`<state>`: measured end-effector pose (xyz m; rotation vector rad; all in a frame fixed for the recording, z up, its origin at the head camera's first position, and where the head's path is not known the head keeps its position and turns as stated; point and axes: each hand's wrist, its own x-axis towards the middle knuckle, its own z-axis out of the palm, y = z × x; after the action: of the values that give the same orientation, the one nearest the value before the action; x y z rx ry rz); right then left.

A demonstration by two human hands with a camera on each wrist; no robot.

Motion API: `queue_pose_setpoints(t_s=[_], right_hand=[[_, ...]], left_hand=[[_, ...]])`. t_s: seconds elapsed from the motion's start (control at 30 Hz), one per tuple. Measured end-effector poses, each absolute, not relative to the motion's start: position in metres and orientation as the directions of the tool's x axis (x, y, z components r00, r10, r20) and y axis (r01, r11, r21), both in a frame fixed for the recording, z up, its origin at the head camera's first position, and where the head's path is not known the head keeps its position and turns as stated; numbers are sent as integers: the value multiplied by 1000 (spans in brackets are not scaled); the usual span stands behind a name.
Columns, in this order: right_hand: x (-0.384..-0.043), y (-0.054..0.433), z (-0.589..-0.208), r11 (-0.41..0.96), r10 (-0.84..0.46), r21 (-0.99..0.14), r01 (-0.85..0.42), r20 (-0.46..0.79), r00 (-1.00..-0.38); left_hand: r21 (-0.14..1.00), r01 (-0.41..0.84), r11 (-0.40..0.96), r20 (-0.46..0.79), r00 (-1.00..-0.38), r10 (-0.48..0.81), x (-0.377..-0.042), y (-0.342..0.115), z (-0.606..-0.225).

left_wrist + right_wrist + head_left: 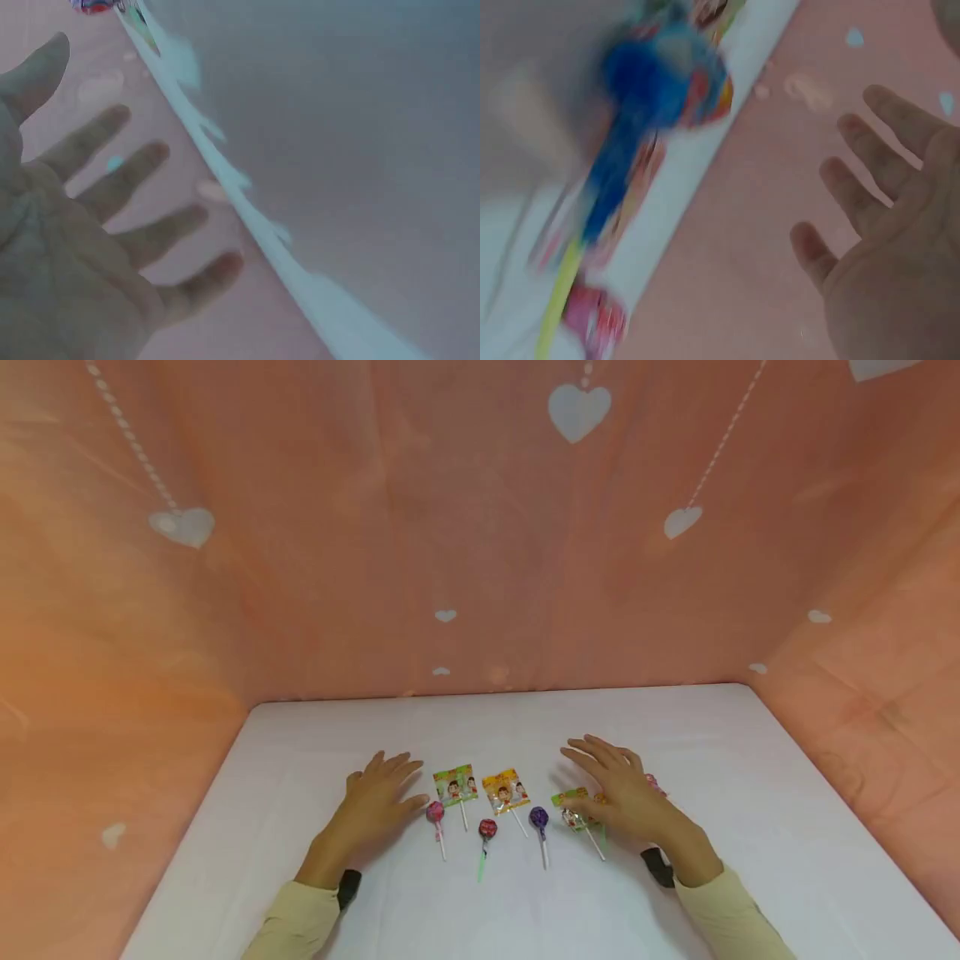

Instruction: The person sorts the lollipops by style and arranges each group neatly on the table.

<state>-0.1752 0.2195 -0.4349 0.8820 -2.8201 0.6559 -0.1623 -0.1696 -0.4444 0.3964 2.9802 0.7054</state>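
Observation:
My left hand hovers over the left of the table, fingers spread and holding nothing. Nearest to it are a pink lollipop and a green-wrapped lollipop. To their right lie an orange-wrapped lollipop, a red lollipop on a green stick, and a purple lollipop. My right hand, fingers extended and palm empty, hangs above another green-wrapped lollipop, partly hiding it. Another pink-wrapped lollipop peeks out beyond that hand. The right wrist view shows a blurred blue-wrapped lollipop with a yellow stick.
A white-covered table bears all the lollipops. Peach-coloured cloth printed with pale hearts encloses it at the back and both sides. Dark bands sit at both wrists below beige sleeves.

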Motion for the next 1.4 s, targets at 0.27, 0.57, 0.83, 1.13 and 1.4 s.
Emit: queue_pose_setpoints(t_s=[0.27, 0.57, 0.83, 1.13, 1.4], right_hand=[[-216, 189, -447, 646, -641, -450, -616, 118, -758], [-233, 152, -456, 639, -715, -460, -616, -58, -697], [-237, 139, -455, 622, -743, -473, -624, -106, -661], [-233, 136, -452, 643, -733, -441, -627, -114, -671], [-230, 138, -452, 657, -721, -435, -616, -121, -683]], left_hand=[[549, 310, 777, 34, -936, 350, -188, -158, -453], [434, 360, 826, -18, -913, 407, -207, -137, -455], [335, 352, 874, -32, -923, 384, -212, -129, -450], [356, 303, 884, -67, -935, 347, -210, -126, -446], [369, 320, 873, -42, -932, 359, -213, -123, -448]])
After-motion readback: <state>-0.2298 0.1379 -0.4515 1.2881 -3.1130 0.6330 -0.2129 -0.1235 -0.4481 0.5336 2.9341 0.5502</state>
